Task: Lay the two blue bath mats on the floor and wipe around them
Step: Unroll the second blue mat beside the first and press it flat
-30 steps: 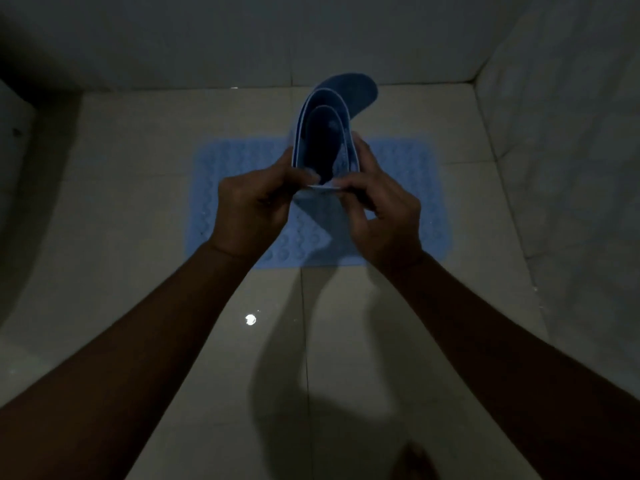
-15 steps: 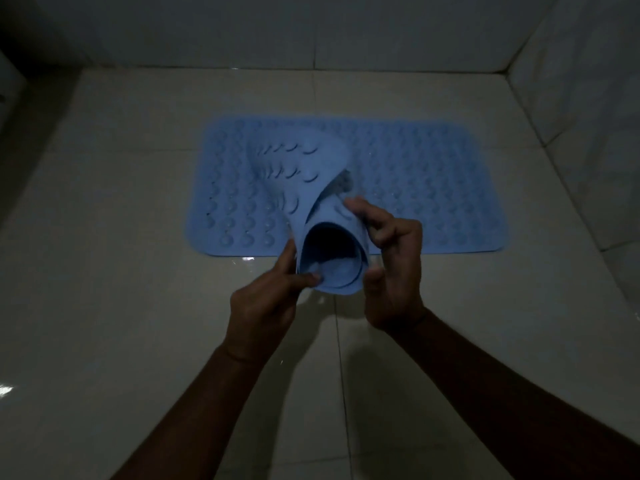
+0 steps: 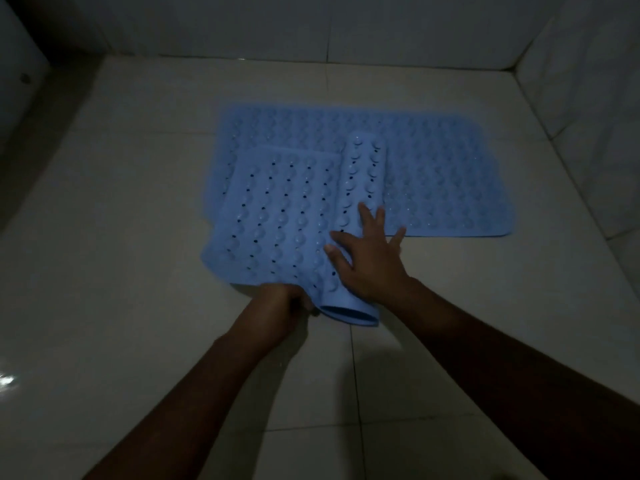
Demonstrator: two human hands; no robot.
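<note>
While one blue bath mat (image 3: pixel 446 174) lies flat on the tiled floor (image 3: pixel 138 237) near the far wall, the second mat (image 3: pixel 280 216) is only half laid. Its left portion is spread out, studded side up, overlapping the near left part of the flat mat, and its right portion is seen as a roll (image 3: pixel 362 174) that runs from the near edge away toward the wall.

The left hand (image 3: pixel 277 306) is closed on the near edge of this second mat, the fingers curled under the rim so that their tips are hidden; how firmly the edge is pinched cannot be told. The right hand (image 3: pixel 370 258) is laid open and flat, fingers (image 3: pixel 372 220) spread, on top of the roll near its near end; nothing is gripped by it, the roll is only pressed.

The step in hand is judged to be the unrolling of the second mat. Wiping has not been begun, and no cloth is seen.

For the next move, the roll is probably to be pushed rightward by the flat right hand while the near edge is kept pinned by the left. Because the second mat rests partly on the first, it would likely have to be drawn toward the person or aside, so that both mats lie flat on bare tile. The curl may spring back unless it is pressed down.
</note>
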